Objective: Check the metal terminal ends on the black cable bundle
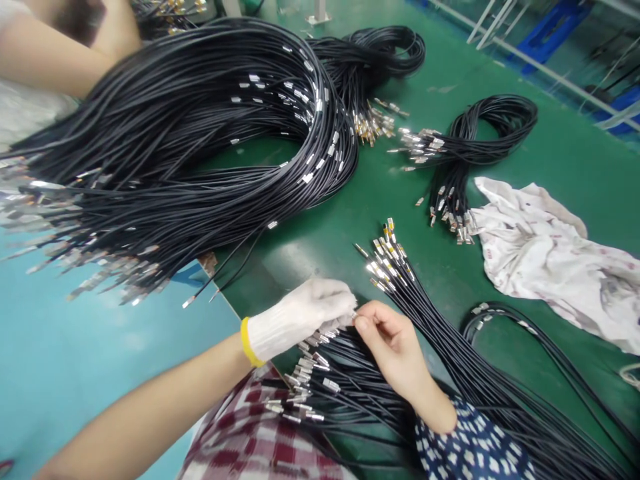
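My left hand, in a white knit glove with a yellow cuff, is closed with its fingertips against those of my right hand. Bare and pinching with thumb and forefinger, my right hand meets it over the table. A small bright metal tip of a black cable shows between them; the fingers cover most of it. Below both hands spreads a bundle of black cables with silver metal ends pointing left. To the right of my hands, another cable bundle runs diagonally, its ends tagged silver and yellow.
A large looped heap of black cables overhangs the left edge of the green table. Smaller coils lie farther back. A crumpled white cloth rests at right. At the upper left is another person's arm.
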The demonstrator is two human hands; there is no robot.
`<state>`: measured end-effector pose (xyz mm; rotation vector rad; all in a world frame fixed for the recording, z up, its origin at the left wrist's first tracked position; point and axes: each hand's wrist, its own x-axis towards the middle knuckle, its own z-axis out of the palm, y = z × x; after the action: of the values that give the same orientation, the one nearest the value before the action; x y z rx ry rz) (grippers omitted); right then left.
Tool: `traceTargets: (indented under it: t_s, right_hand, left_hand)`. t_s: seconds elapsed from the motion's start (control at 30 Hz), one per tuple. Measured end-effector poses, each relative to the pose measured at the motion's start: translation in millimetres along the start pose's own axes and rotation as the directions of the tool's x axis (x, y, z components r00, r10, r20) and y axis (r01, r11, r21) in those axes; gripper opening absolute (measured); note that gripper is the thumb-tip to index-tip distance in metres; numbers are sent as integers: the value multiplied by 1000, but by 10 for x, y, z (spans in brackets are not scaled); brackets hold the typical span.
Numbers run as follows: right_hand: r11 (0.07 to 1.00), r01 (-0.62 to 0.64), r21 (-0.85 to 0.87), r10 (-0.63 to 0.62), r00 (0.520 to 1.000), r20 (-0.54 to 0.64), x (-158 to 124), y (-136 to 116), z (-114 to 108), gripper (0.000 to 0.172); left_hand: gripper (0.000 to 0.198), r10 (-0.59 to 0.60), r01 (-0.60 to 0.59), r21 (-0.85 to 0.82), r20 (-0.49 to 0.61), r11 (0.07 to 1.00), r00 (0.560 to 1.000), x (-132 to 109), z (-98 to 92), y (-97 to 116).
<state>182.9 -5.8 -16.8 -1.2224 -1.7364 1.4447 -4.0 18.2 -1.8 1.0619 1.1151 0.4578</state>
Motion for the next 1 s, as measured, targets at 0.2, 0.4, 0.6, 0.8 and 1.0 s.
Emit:
traceTargets:
  t_s: [0.2,0.4,0.6,0.8,1.0]
  right_hand:
    - [771,217,-599,-227,972,60,-127,9,-232,22]
    - [262,-34,-964,-264,959,-106,-136,269,-457,15]
    - [251,-28,-968,-265,959,-97,-116,280,-375,15]
    - [459,-41,-887,-175,975,-135,-87,247,-349,15]
    - [687,83,-721,-221,970,-99,-265,153,-223,14]
  left_hand:
    - [21,436,-238,801,-31,549,900,-41,98,-213]
    - [27,423,-365,910,258,195,869,-78,180,-351]
    - [25,478,-379,914,271,144,836,-48,165,-346]
    - [19,510,-262,917,78,301,857,-2,213,-360]
    - [19,501,-207,805,-126,556,857,-27,234,-343]
